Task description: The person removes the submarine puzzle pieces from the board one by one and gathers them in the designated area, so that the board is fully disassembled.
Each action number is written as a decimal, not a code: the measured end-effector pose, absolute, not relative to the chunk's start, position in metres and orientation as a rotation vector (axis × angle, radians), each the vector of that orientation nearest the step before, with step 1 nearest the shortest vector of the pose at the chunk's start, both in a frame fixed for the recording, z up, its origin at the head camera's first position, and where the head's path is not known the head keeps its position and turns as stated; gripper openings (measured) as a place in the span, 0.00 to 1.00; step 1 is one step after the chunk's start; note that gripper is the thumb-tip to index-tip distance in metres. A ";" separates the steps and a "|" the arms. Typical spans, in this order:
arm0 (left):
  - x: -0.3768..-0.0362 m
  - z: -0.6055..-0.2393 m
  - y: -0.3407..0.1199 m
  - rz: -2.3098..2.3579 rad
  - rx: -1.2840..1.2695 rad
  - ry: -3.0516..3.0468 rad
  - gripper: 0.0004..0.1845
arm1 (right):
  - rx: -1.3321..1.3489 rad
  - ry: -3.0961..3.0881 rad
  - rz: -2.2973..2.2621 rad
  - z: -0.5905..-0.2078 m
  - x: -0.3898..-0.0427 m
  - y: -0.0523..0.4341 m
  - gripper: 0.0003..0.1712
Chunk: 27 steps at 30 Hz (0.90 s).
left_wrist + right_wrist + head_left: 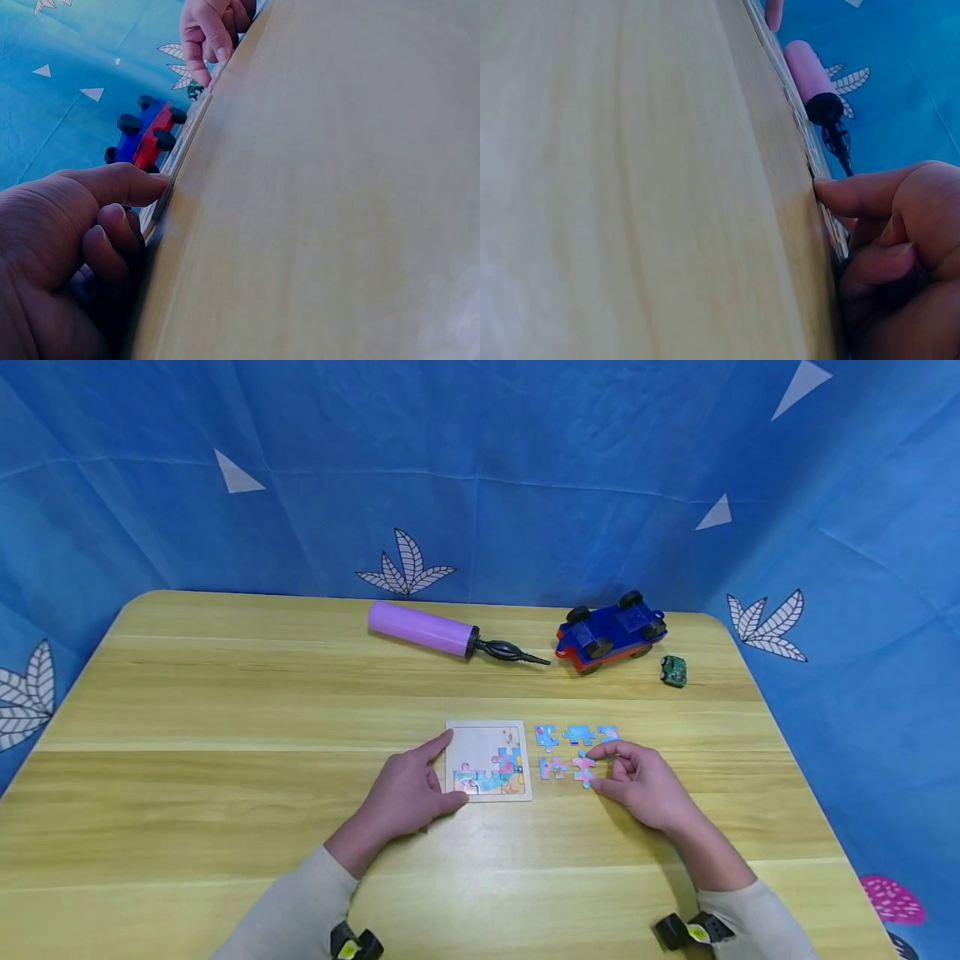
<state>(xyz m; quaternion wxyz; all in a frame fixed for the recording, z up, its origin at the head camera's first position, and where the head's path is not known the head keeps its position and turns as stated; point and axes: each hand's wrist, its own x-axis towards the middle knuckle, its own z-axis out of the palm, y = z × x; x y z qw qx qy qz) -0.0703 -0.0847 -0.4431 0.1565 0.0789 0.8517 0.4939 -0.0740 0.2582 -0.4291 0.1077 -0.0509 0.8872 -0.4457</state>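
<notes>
A square jigsaw board (471, 745) lies on the table with several pieces fitted along its bottom and right side. My left hand (408, 789) holds it by the left side, forefinger at the upper left edge and thumb at the bottom edge. To the right, my right hand (647, 787) pinches a pink puzzle piece (583, 768) between thumb and forefinger, at table level. Beside that piece lies another pink piece (553, 767); above are a blue piece (580, 734) and two more. In the right wrist view, the thumb (847, 193) hides the pinched piece.
A purple hand pump (423, 628) with a black nozzle lies behind the board. At the back right are an overturned blue and red toy truck (613, 631) and a small green toy car (673, 671). A blue patterned cloth (480, 468) hangs behind the table (247, 710).
</notes>
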 end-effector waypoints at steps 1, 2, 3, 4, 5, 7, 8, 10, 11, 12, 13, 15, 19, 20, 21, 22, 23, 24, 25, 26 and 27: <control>-0.070 -0.443 -0.085 1.413 0.225 2.439 0.50 | -0.144 2.610 -1.313 -0.429 -0.074 0.258 0.16; -0.070 -0.443 -0.085 1.413 0.224 2.439 0.50 | -0.137 2.610 -1.313 -0.429 -0.074 0.258 0.16; -0.070 -0.443 -0.085 1.413 0.222 2.439 0.50 | -0.131 2.610 -1.313 -0.428 -0.074 0.258 0.16; -0.070 -0.443 -0.085 1.412 0.222 2.439 0.50 | -0.126 2.610 -1.314 -0.428 -0.074 0.258 0.16; -0.070 -0.443 -0.085 1.412 0.222 2.440 0.50 | -0.123 2.609 -1.314 -0.428 -0.074 0.258 0.16; -0.070 -0.443 -0.085 1.409 0.225 2.445 0.50 | -0.115 2.604 -1.318 -0.428 -0.074 0.259 0.17; -0.070 -0.443 -0.085 1.408 0.227 2.446 0.50 | -0.111 2.604 -1.321 -0.428 -0.074 0.259 0.17; -0.070 -0.443 -0.085 1.407 0.232 2.450 0.50 | -0.105 2.599 -1.339 -0.428 -0.074 0.260 0.18; -0.070 -0.443 -0.085 1.407 0.233 2.450 0.50 | -0.104 2.596 -1.353 -0.428 -0.073 0.260 0.18; -0.070 -0.443 -0.085 1.408 0.234 2.453 0.50 | -0.105 2.593 -1.372 -0.428 -0.073 0.259 0.19; -0.070 -0.443 -0.085 1.409 0.235 2.454 0.50 | -0.110 2.586 -1.397 -0.429 -0.073 0.259 0.19; -0.070 -0.443 -0.086 1.413 0.234 2.454 0.50 | -0.124 2.571 -1.442 -0.429 -0.072 0.257 0.20; -0.069 -0.442 -0.085 1.422 0.230 2.447 0.50 | -0.144 2.533 -1.517 -0.428 -0.071 0.246 0.22; -0.069 -0.441 -0.085 1.424 0.229 2.444 0.50 | -0.148 2.530 -1.522 -0.427 -0.071 0.243 0.22; -0.069 -0.441 -0.085 1.425 0.229 2.443 0.50 | -0.153 2.528 -1.528 -0.427 -0.071 0.239 0.22; -0.069 -0.441 -0.085 1.423 0.231 2.442 0.50 | -0.155 2.520 -1.540 -0.427 -0.070 0.235 0.22; -0.069 -0.441 -0.085 1.422 0.234 2.444 0.50 | -0.165 2.518 -1.547 -0.427 -0.070 0.232 0.21; -0.069 -0.440 -0.085 1.420 0.238 2.445 0.50 | -0.175 2.519 -1.552 -0.427 -0.070 0.228 0.21; -0.069 -0.440 -0.084 1.418 0.242 2.448 0.50 | -0.183 2.519 -1.554 -0.427 -0.070 0.225 0.21; -0.069 -0.440 -0.084 1.417 0.247 2.451 0.50 | -0.194 2.526 -1.550 -0.426 -0.070 0.221 0.21; -0.069 -0.440 -0.084 1.417 0.251 2.453 0.50 | -0.203 2.526 -1.555 -0.426 -0.070 0.218 0.20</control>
